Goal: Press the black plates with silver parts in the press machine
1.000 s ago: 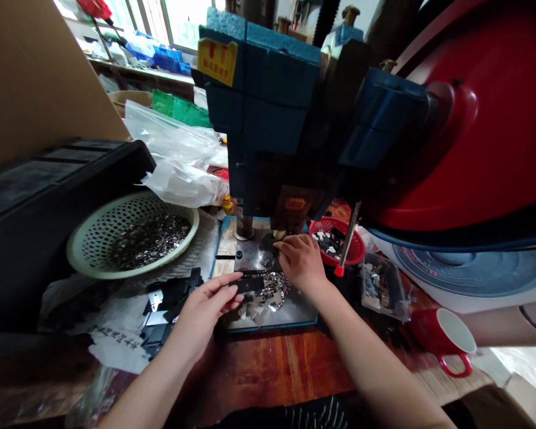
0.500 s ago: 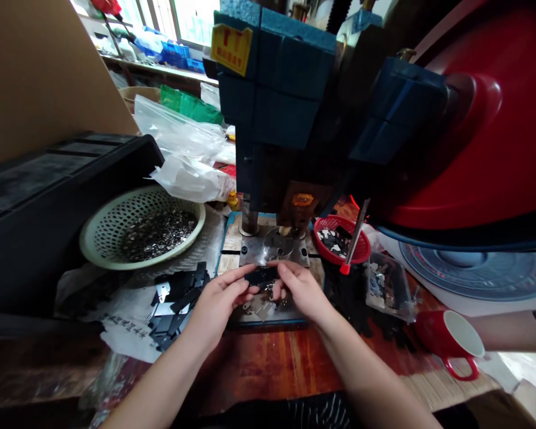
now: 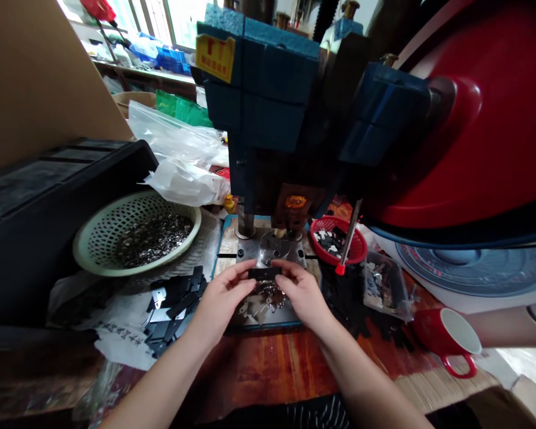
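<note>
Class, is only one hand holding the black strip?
No, the left hand and right hand hold opposite ends of the black strip.

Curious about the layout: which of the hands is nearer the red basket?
Right. The right hand is in front and left of the red basket, apart; the left hand is farther left, at the other end of the black strip.

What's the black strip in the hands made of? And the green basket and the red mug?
Black strip: perhaps coated metal, thin, flat and dull, though plastic is possible.
Pale green basket: probably moulded plastic, smooth, with rows of holes.
Red mug: likely glazed ceramic, smooth with a pale inside.
</note>
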The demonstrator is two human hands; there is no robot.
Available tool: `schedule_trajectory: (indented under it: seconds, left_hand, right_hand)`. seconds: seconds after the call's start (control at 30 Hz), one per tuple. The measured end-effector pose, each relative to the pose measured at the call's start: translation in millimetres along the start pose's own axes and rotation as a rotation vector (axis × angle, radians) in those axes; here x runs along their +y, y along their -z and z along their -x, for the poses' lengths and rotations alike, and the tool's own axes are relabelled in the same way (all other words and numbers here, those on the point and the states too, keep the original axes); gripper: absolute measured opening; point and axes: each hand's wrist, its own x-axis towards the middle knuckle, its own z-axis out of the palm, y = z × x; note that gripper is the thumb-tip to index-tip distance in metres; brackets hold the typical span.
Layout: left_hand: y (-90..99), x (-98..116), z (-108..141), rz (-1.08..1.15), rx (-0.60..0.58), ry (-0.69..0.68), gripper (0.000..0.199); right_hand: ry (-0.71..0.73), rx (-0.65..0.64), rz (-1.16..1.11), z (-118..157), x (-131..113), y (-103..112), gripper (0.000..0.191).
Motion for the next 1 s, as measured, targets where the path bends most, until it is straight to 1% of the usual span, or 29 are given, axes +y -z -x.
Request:
schedule_trajectory:
  seconds: [0.1,0.2,0.27,0.33,0.43,0.57,0.63,0.73,1.0]
  left_hand:
    - [-5.4,2.7,-18.7,-0.286,0.021,-0.121,0.031]
    - [-13.0,8.4,-43.9,-0.545,0.064,-0.340,0.022]
    - [-17.9,11.4,-60.5,-0.643,0.081,-0.448,0.018]
    - [-21.3,12.4,-74.7,-0.674,0.090,-0.495,0.015]
    - [-22.8,9.2,-90.8,-0.677,0.096,-0.503,0.015]
    - [-21.9,1.8,-103.6,-0.647,0.042,-0.438,0.021]
    - [-22.1,0.2,-105.8,-0.617,0.009,-0.401,0.024]
    - [-23.4,1.3,-105.0,-0.577,-0.023,-0.372,0.027]
    - [-27.0,4.8,-105.5,-0.554,-0.053,-0.392,0.028]
  right_hand:
    - [0.109,0.050,0.135,-10.6,5.5,4.2,0.022]
    - [0.259,0.176,0.301,-30.2,11.3,8.7,0.015]
    - [0.326,0.247,0.409,-45.3,13.5,10.9,0.012]
    - [0.330,0.283,0.475,-58.7,15.0,12.2,0.011]
    - [0.321,0.299,0.489,-72.3,17.9,12.6,0.011]
    - [0.325,0.237,0.399,-80.3,22.8,11.8,0.013]
    - [0.312,0.213,0.370,-81.9,23.9,11.1,0.014]
    - [0.300,0.209,0.364,-82.7,23.4,9.5,0.016]
    - [0.291,0.193,0.362,-80.4,19.7,6.9,0.017]
